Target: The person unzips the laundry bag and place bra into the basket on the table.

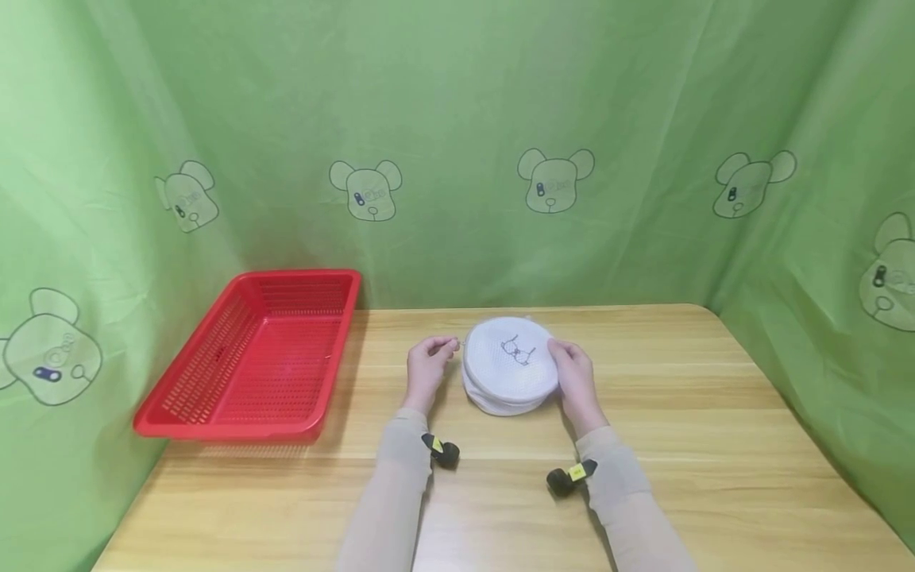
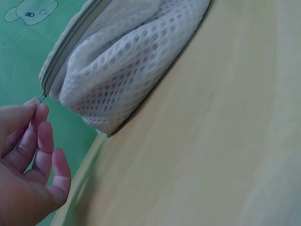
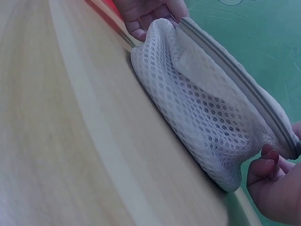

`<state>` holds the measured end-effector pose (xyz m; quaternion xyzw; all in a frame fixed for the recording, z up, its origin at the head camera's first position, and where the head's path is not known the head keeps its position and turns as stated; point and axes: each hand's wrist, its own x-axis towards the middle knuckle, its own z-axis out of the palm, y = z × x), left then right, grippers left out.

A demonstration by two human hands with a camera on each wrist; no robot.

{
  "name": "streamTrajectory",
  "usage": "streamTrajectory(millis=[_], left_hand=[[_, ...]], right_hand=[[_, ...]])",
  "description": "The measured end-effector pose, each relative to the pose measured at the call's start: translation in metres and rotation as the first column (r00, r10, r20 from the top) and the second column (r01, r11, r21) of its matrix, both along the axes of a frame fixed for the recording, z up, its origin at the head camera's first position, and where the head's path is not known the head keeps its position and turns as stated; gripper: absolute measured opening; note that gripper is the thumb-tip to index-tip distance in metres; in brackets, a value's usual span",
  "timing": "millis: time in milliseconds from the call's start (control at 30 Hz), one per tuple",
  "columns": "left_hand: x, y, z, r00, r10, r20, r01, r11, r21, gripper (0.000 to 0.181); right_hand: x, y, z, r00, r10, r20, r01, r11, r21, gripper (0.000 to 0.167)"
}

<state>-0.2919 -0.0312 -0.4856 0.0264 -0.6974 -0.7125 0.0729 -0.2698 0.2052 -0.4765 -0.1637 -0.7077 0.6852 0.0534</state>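
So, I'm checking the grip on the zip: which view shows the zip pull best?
The left wrist view: the zip pull shows up close, pinched by the left hand. The head view shows it only tiny, beside the white mesh bag; in the right wrist view I can't make it out.

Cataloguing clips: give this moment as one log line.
left hand: pinches zipper pull | right hand: grips mesh bag edge | bag: on table | red basket: left of bag

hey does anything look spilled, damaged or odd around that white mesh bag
Nothing looks spilled or damaged. The only uneven bit is the white mesh bag itself: its soft side sags in folds below the zipper, probably just slack fabric.
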Motion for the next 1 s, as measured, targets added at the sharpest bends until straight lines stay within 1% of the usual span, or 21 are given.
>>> streamTrajectory(millis=[133,233,500,567,600,800,833,1000], left_hand=[[-0.0003,0.0020,-0.0013,0.999,0.041,-0.009,-0.041,0.999,-0.025,0.017],[-0.0003,0.0024,-0.0019,0.999,0.040,-0.014,-0.040,0.998,-0.039,0.016],[0.0011,-0.0009,-0.0003,1.000,-0.020,0.019,0.021,0.998,-0.057,0.018],[0.0013,-0.0014,-0.0007,0.999,-0.032,0.013,0.032,0.998,-0.050,0.019],[0.0044,-0.0016,0.0037,0.999,-0.042,0.016,0.043,0.998,-0.045,0.020],[0.0044,-0.0018,0.0044,0.997,-0.075,0.032,0.076,0.997,-0.024,0.020],[0.0013,-0.0021,-0.0003,0.997,-0.077,0.031,0.078,0.997,-0.024,0.020],[0.0017,-0.0065,-0.0004,0.992,-0.118,0.034,0.119,0.992,-0.051,0.020]], right_hand=[[-0.0003,-0.0002,0.0011,0.999,0.031,0.013,-0.031,0.999,-0.018,0.050],[-0.0003,-0.0004,0.0016,0.998,0.058,0.025,-0.058,0.998,-0.019,0.051],[0.0007,0.0000,0.0026,0.996,0.083,0.024,-0.083,0.997,0.005,0.049],[0.0010,-0.0002,0.0028,0.996,0.084,0.023,-0.084,0.996,0.011,0.048],[0.0013,-0.0003,0.0034,0.996,0.085,0.022,-0.085,0.996,0.012,0.048],[0.0024,-0.0003,0.0040,0.997,0.083,0.001,-0.083,0.997,0.009,0.047],[0.0027,-0.0007,0.0035,0.997,0.079,-0.001,-0.079,0.997,0.009,0.046],[0.0054,-0.0048,0.0031,0.998,0.060,-0.002,-0.060,0.998,0.007,0.045]])
